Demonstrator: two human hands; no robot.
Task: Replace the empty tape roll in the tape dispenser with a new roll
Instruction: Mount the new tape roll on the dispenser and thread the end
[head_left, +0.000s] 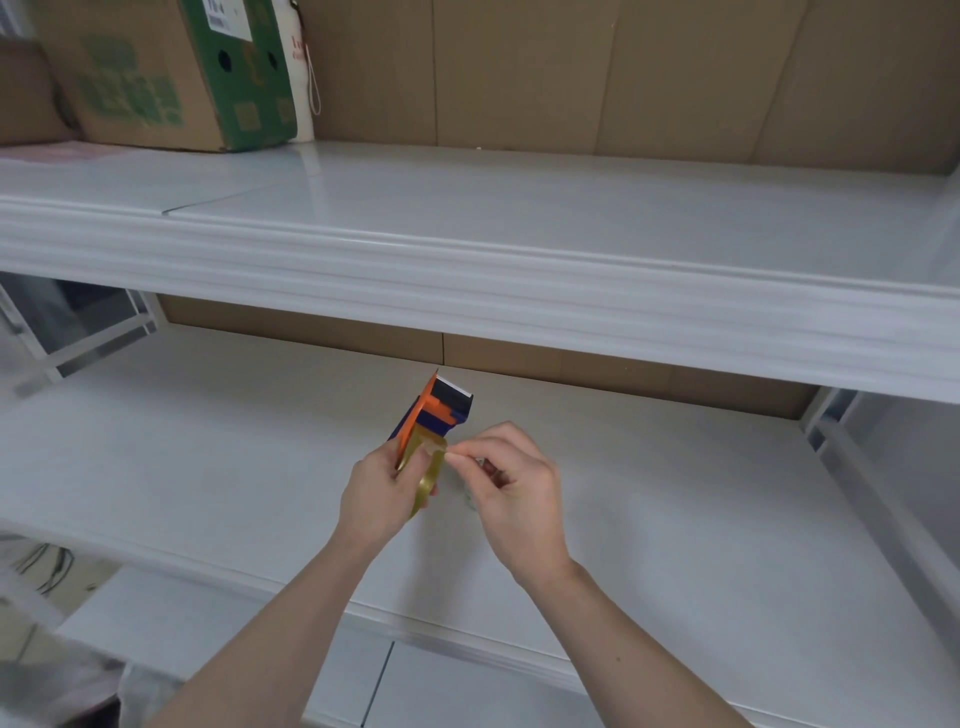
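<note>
The left hand (375, 486) holds the tape dispenser (434, 415) with its tape roll (428, 475) above the white shelf (208, 467). Just right of the dispenser, the right hand (511, 488) pinches the tape end.

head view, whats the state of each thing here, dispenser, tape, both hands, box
tape dispenser: held up over the shelf, blade end away from the person
tape roll: in the dispenser, yellowish
left hand: grips the dispenser
right hand: fingers pinching at the roll's edge
cardboard box: closed, on the upper shelf
</note>
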